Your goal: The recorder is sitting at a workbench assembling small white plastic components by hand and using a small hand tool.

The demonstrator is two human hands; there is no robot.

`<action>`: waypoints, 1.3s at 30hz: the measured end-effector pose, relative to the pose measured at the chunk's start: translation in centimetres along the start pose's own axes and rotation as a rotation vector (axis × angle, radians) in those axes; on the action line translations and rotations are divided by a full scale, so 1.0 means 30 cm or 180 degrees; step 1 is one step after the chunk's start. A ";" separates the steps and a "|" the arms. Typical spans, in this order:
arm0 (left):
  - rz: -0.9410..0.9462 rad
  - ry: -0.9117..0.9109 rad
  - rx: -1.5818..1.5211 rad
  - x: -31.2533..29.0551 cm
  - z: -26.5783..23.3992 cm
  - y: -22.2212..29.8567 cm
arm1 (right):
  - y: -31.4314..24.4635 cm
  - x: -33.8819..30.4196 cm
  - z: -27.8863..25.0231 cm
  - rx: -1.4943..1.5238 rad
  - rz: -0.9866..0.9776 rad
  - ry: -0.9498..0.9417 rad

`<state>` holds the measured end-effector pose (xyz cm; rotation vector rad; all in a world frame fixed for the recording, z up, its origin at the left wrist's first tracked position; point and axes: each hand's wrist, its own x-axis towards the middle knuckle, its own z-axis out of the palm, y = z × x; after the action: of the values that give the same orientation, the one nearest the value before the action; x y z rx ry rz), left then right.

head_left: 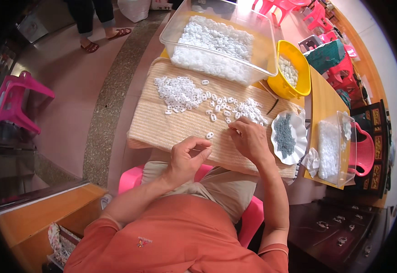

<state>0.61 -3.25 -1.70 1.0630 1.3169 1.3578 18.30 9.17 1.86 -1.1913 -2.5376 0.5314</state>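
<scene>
Small white oval plastic pieces, each with two dark holes, are spread over a beige ribbed cloth [162, 129]. A dense heap of pieces [178, 93] lies at the left, and a smaller heap [249, 110] sits on the right. My left hand [187, 157] is pinched at the cloth's near side; anything between thumb and finger is too small to make out. Just beyond its fingertips lies a single white piece [209, 135]. Below the smaller heap, my right hand [251, 140] has its fingers curled together, pointing left, and what they may hold is hidden.
A clear tub [216, 68] of white pieces stands at the back. Beside it is a yellow basin [304, 75] with pale pieces. Right of my right hand, a white scalloped dish [300, 136] holds grey-green bits. A pink stool [18, 98] and another person's feet [90, 47] are left.
</scene>
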 end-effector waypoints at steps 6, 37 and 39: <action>0.0968 0.0123 0.1384 0.027 -0.033 0.012 | -0.028 0.002 0.005 -0.0023 0.0083 -0.0004; -0.1198 -0.0725 -0.1825 0.026 -0.040 0.014 | -0.179 -0.160 0.064 0.0764 -0.0804 0.0685; -0.1271 -0.0798 -0.1793 0.027 -0.039 0.028 | -0.170 -0.172 0.069 0.1022 -0.0759 0.0783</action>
<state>-0.74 -2.65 -0.94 0.5261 0.8279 1.1454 17.22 1.70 1.74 -0.7763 -2.2394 0.6574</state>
